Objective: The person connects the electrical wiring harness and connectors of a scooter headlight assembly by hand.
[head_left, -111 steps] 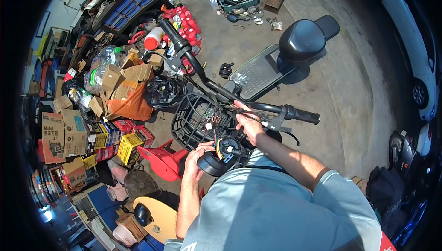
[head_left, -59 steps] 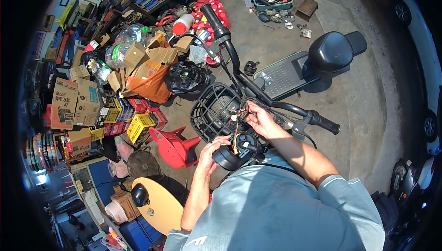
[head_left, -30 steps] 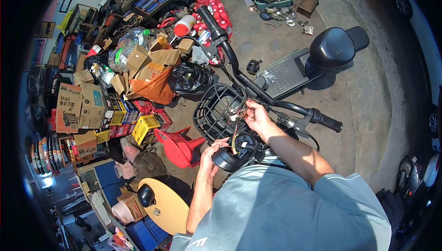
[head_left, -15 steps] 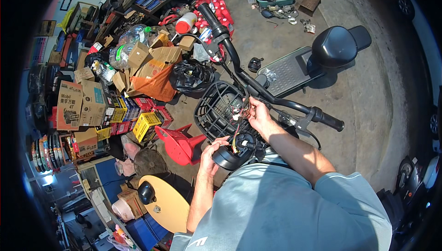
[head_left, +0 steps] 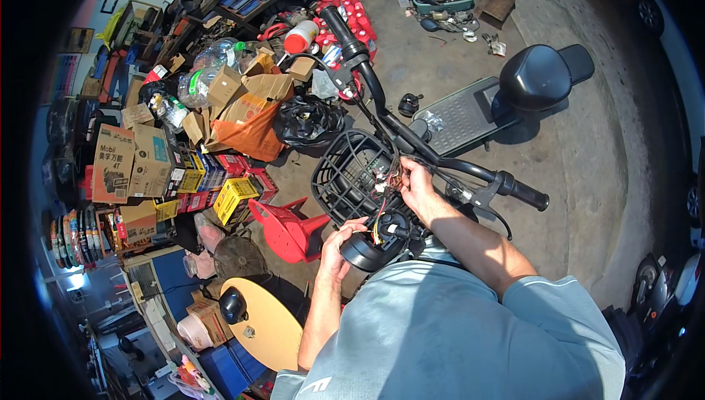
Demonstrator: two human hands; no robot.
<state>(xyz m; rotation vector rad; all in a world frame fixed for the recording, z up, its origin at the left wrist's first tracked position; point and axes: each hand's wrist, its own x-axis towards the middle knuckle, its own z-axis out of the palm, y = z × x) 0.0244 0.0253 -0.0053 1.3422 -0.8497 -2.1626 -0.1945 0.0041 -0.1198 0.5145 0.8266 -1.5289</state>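
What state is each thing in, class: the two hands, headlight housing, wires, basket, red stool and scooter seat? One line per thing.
left hand: gripping the headlight housing.
right hand: pinching the wires.
headlight housing: off its mount, open, wires showing.
wires: loose, bundled by the basket.
basket: mounted at the front; contents unclear.
red stool: tipped over on the floor.
scooter seat: upright, unoccupied.

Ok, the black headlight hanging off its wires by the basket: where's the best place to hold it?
Hold the headlight by its round black shell, coming from the person's left, where the left hand already cups it. The coloured wires leave it on the handlebar side, where the right hand is working, so a grip on the far rim probably keeps clear of them.
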